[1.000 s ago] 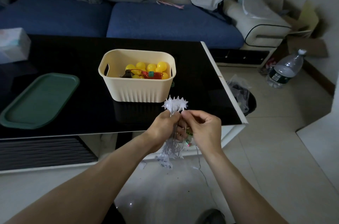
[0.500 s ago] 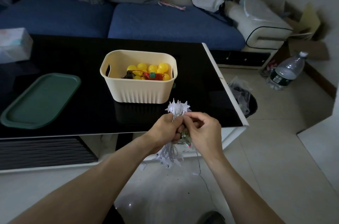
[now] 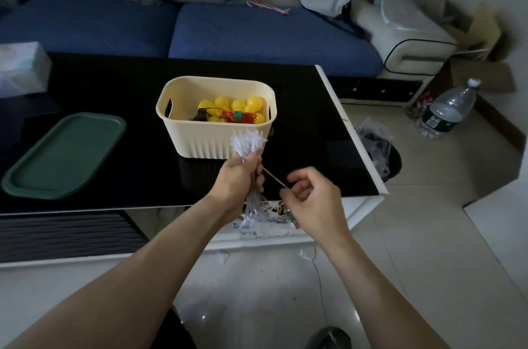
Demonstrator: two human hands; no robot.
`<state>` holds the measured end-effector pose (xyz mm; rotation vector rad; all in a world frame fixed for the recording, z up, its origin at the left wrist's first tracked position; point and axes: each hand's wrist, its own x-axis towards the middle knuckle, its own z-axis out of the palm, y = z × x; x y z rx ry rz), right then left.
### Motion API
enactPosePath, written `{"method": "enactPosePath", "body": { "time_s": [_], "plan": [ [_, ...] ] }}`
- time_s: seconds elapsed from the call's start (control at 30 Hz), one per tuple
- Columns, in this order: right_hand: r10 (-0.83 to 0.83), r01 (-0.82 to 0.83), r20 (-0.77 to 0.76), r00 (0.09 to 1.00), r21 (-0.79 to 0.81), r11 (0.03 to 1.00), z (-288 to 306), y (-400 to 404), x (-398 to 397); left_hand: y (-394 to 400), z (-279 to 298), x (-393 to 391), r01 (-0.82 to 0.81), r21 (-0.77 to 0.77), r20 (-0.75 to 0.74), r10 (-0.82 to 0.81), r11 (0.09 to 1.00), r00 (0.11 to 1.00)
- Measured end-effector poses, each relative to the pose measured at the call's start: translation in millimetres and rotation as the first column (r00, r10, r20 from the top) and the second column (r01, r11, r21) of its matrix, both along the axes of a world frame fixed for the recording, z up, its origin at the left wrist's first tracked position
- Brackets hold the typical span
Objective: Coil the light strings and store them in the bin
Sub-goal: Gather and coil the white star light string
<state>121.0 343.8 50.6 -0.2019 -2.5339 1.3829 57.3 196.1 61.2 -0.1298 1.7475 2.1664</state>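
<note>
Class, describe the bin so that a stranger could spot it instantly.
Find the black table before the blue sofa. The bin stands near its right end. Unlike the flat green tray to its left, it is cream, ribbed, and holds yellow bulbs.

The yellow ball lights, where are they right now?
In the head view, the yellow ball lights lie inside the cream bin on the black table, right of the green tray.
</note>
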Motion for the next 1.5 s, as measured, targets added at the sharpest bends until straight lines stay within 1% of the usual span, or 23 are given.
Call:
{"method": "enactPosePath", "body": {
  "time_s": [0.07, 0.13, 0.23, 0.3, 0.47, 0.57, 0.63, 0.67, 0.7, 0.77, 0.83, 0.87, 0.9, 0.97, 1.0, 1.07, 1.1, 1.13, 1.17, 1.23, 1.33, 1.43, 1.5],
  "plan": [
    [-0.028, 0.03, -0.027, 0.999, 0.039, 0.999, -1.6, 7.1, -1.8, 0.1, 1.6, 1.3, 0.005, -0.002, -0.009, -0.005, 1.0, 1.0],
    [-0.091, 0.106, -0.158, 0.983, 0.09, 0.99, -1.7, 11.4, -3.0, 3.9, 3.3, 5.5, 0.036, 0.052, 0.004, -0.036, 0.998, 0.999],
    [-0.138, 0.23, -0.439, 0.888, 0.163, 0.959, -0.1, 14.7, -5.2, 5.8, 7.8, 6.8, 0.028, 0.179, 0.031, -0.034, 0.983, 0.999],
    [-0.16, 0.283, -0.552, 0.819, 0.145, 0.948, 0.4, 20.4, -6.1, 4.1, 10.8, 3.9, 0.014, 0.257, 0.045, -0.026, 0.966, 0.999],
    [-0.156, 0.223, -0.664, 0.732, 0.017, 0.975, 2.7, 22.8, -8.0, -1.0, 13.0, 4.0, 0.069, 0.307, 0.016, -0.078, 0.949, 0.997],
    [-0.193, 0.249, -0.688, 0.699, -0.019, 0.968, 3.7, 24.0, -10.0, -1.2, 12.9, 5.5, 0.088, 0.316, 0.016, -0.098, 0.945, 0.995],
    [-0.231, 0.325, -0.643, 0.731, 0.029, 0.945, 2.5, 26.5, -11.1, -1.6, 12.5, 5.5, 0.077, 0.318, 0.02, -0.088, 0.945, 0.996],
    [-0.267, 0.35, -0.575, 0.774, 0.037, 0.936, 2.5, 27.7, -10.6, -2.2, 12.5, 5.1, 0.067, 0.321, 0.023, -0.079, 0.945, 0.997],
    [-0.308, 0.356, -0.47, 0.827, 0.014, 0.935, 2.5, 28.8, -10.2, -3.1, 12.6, 4.3, 0.057, 0.324, 0.025, -0.069, 0.944, 0.997],
    [-0.338, 0.318, -0.16, 0.928, -0.135, 0.938, 5.4, 26.3, -8.2, -4.5, 12.1, 2.8, 0.045, 0.332, 0.029, -0.058, 0.942, 0.998],
    [-0.244, 0.266, 0.111, 0.963, -0.282, 0.922, 3.9, 25.3, -8.9, -3.4, 10.6, 2.0, 0.043, 0.324, 0.021, -0.053, 0.945, 0.998],
    [-0.195, 0.247, 0.209, 0.958, -0.266, 0.932, 1.5, 27.0, -10.1, -2.4, 9.7, 2.1, 0.037, 0.315, 0.016, -0.044, 0.948, 0.999],
    [-0.15, 0.214, 0.293, 0.944, -0.201, 0.956, -0.3, 29.1, -11.3, -1.5, 8.9, 2.4, 0.024, 0.306, 0.014, -0.03, 0.952, 0.999],
    [-0.049, 0.082, 0.441, 0.896, -0.057, 0.995, -1.7, 34.6, -12.5, -2.2, 9.1, 1.3, -0.018, 0.313, 0.02, 0.012, 0.949, 1.0],
    [0.022, -0.003, 0.518, 0.855, -0.037, 0.999, -0.4, 38.3, -11.3, -3.7, 9.5, 0.2, -0.051, 0.336, 0.036, 0.041, 0.94, 0.999],
    [0.172, -0.175, 0.644, 0.746, -0.059, 0.983, 5.8, 49.7, -6.3, -7.0, 9.3, -3.7, -0.111, 0.367, 0.073, 0.091, 0.923, 0.993],
    [0.215, -0.242, 0.673, 0.708, -0.055, 0.969, 9.4, 56.5, -3.2, -8.6, 8.8, -5.5, -0.131, 0.361, 0.085, 0.107, 0.923, 0.991],
    [0.227, -0.28, 0.676, 0.701, -0.031, 0.959, 11.0, 64.9, -0.6, -10.3, 8.2, -7.3, -0.149, 0.343, 0.094, 0.124, 0.927, 0.988],
    [0.213, -0.284, 0.659, 0.721, 0.001, 0.959, 11.2, 73.8, 1.0, -12.0, 7.6, -8.7, -0.167, 0.321, 0.103, 0.141, 0.932, 0.985],
    [0.162, -0.215, 0.597, 0.786, 0.017, 0.977, 12.1, 89.5, 4.6, -14.8, 7.0, -10.0, -0.194, 0.291, 0.119, 0.166, 0.937, 0.979],
    [0.148, -0.116, 0.522, 0.84, -0.093, 0.989, 16.0, 99.4, 9.4, -14.8, 7.8, -9.5, -0.2, 0.278, 0.128, 0.17, 0.94, 0.977],
    [0.142, -0.082, 0.411, 0.9, -0.159, 0.984, 20.0, 98.1, 11.3, -11.9, 8.0, -7.6, -0.196, 0.242, 0.114, 0.173, 0.95, 0.978],
    [0.168, -0.083, 0.348, 0.922, -0.245, 0.966, 21.9, 95.2, 12.8, -11.6, 8.0, -7.2, -0.204, 0.224, 0.105, 0.184, 0.953, 0.977]
  ]
}}
